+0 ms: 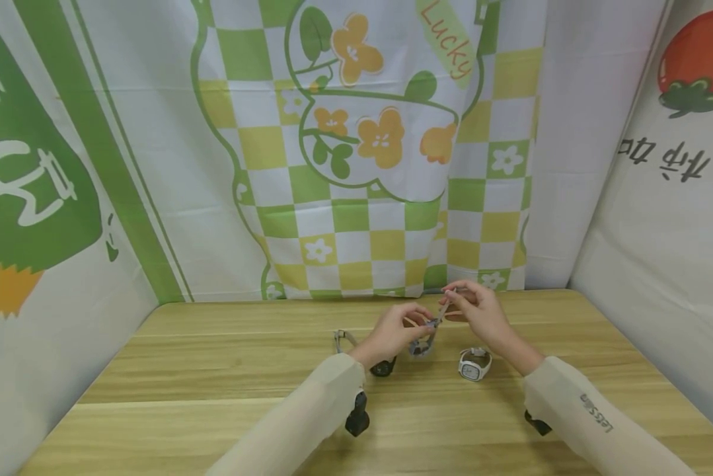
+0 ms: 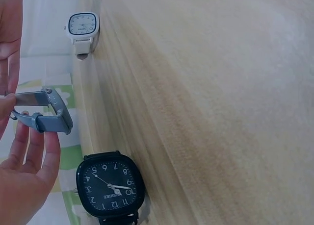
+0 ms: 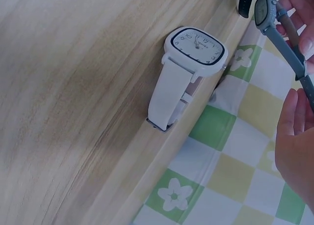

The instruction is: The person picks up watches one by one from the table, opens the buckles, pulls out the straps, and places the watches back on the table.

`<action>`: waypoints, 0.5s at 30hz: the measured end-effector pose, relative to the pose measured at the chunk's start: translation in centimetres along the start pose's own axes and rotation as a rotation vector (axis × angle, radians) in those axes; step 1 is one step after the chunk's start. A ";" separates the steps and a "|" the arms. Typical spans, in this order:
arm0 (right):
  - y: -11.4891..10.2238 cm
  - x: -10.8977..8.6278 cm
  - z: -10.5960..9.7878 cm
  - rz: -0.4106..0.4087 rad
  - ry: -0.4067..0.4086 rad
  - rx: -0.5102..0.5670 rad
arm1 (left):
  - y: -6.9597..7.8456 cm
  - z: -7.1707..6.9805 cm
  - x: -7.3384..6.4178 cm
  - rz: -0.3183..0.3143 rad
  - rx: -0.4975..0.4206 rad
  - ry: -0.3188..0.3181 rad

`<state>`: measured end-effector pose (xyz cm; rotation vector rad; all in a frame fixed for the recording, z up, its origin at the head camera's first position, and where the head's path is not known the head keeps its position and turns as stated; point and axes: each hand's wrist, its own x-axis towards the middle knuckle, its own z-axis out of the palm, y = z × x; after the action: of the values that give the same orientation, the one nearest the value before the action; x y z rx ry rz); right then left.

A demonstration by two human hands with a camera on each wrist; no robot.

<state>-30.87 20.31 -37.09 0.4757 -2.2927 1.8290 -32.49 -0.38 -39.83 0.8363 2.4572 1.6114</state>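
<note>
Both hands hold a blue-grey wristwatch (image 2: 61, 110) above the far part of the table. My left hand (image 1: 394, 332) pinches its strap near the buckle, with the dial hanging below the fingers. The strap's free end rises to my right hand (image 1: 480, 316), which grips it between thumb and fingertips. Seen from the right wrist, the strap (image 3: 285, 51) runs from the round dial through the buckle area. A white square-faced watch (image 3: 194, 48) stands on the table below the right hand. Under the left hand lies a black watch (image 2: 110, 186), dial up.
A greyish strap loop (image 1: 343, 338) sticks up just left of the left hand. The wooden table (image 1: 213, 370) ends at a printed cloth (image 1: 368, 251) hanging behind it, with more cloth at both sides.
</note>
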 end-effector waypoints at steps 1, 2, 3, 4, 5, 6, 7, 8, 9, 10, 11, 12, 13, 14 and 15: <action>0.0 0.0 0.0 0.001 -0.001 0.000 | 0.0 0.0 0.0 -0.004 -0.007 -0.008; 0.0 0.0 0.0 0.001 -0.002 0.001 | 0.1 -0.1 0.0 -0.006 -0.013 -0.016; 0.0 0.0 0.1 0.002 -0.002 0.003 | 0.1 -0.1 0.0 -0.008 -0.015 -0.023; 0.0 0.0 0.1 0.001 -0.002 0.004 | 0.2 -0.1 0.0 -0.010 -0.018 -0.031; 0.0 0.0 0.1 -0.001 -0.002 0.005 | 0.2 -0.1 0.0 -0.009 -0.018 -0.038; 0.0 0.0 0.1 -0.001 -0.002 0.008 | 0.2 -0.1 0.1 -0.009 -0.019 -0.047; 0.0 0.0 0.1 -0.002 -0.002 0.008 | 0.3 -0.2 0.1 -0.010 -0.019 -0.057; 0.0 0.0 0.2 -0.002 0.000 0.009 | 0.3 -0.2 0.1 -0.012 -0.022 -0.067; -0.1 -0.1 0.2 0.000 0.004 0.014 | 0.3 -0.2 0.1 -0.014 -0.028 -0.078; -0.1 -0.1 0.2 0.001 0.007 0.017 | 0.4 -0.3 0.1 -0.019 -0.034 -0.088; -0.1 -0.1 0.2 0.005 0.009 0.021 | 0.4 -0.3 0.1 -0.023 -0.040 -0.097; -0.1 -0.1 0.2 0.009 0.011 0.025 | 0.4 -0.4 0.1 -0.028 -0.046 -0.106; -0.1 -0.1 0.2 0.011 0.011 0.029 | 0.4 -0.4 0.1 -0.030 -0.052 -0.111; -0.2 -0.1 0.2 0.014 0.013 0.033 | 0.4 -0.4 0.1 -0.033 -0.057 -0.115; -0.2 -0.1 0.3 0.018 0.013 0.037 | 0.4 -0.4 0.1 -0.036 -0.061 -0.117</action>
<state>-30.68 20.03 -37.00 0.4486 -2.2654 1.8795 -32.57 -0.57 -39.29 0.8473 2.3186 1.5701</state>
